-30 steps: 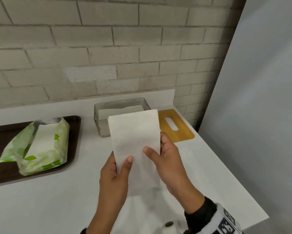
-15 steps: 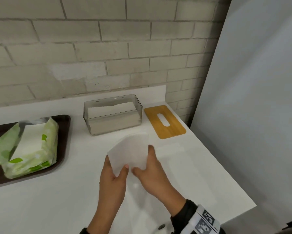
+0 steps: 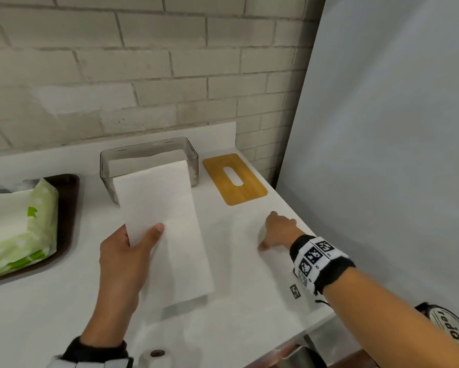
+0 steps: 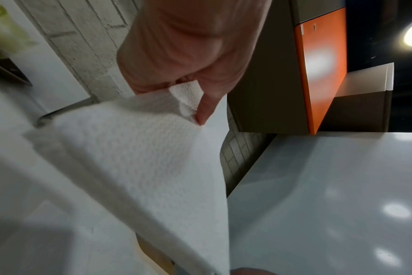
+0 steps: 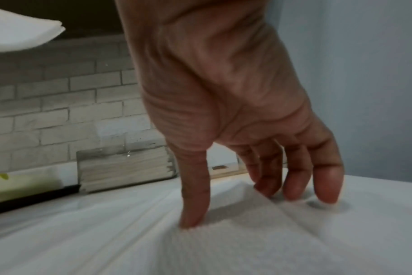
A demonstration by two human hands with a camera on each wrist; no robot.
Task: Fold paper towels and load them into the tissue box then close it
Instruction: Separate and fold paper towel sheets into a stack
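Left hand (image 3: 122,258) pinching folded paper towel (image 3: 164,224), right hand (image 3: 279,231) pressing counter (image 3: 236,314)

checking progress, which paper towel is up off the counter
The folded paper towel gripped in the left hand; the other towel lies flat under the right hand.

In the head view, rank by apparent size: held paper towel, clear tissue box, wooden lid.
1. Paper towel, though it is nearest the camera.
2. Tissue box, partly hidden.
3. Wooden lid.
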